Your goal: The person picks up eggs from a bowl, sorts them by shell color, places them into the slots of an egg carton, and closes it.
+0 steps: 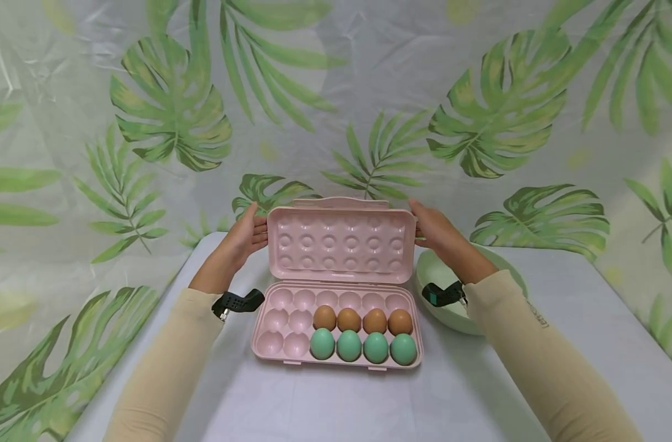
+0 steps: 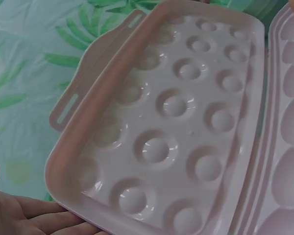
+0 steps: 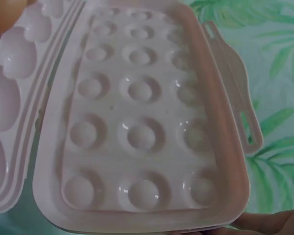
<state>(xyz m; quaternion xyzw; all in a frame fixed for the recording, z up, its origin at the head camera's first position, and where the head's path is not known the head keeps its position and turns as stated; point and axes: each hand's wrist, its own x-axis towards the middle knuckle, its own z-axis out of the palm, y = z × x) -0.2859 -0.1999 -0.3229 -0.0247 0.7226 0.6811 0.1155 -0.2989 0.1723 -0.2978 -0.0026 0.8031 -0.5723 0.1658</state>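
A pink egg carton [image 1: 277, 355] stands on the table with its lid [image 1: 341, 275] raised at the back. Brown eggs [image 1: 348, 320] fill the right part of the middle row, and green eggs [image 1: 349, 345] the right part of the front row. The back row and the left cups hold none. My left hand [image 1: 245, 236] touches the lid's left end, its straight fingers [image 2: 51, 218] reaching behind the edge. At the right end, my right hand [image 1: 432, 226] supports the lid, thumb pointing up and fingers [image 3: 262, 223] partly hidden behind it.
A pale green bowl [image 1: 498, 258] sits right of the carton, partly under my right forearm. White cloth covers the table [image 1: 291, 405]. Behind it hangs a leaf-patterned sheet [image 1: 369, 80]. Black wrist cameras [image 1: 237, 301] are strapped to both wrists.
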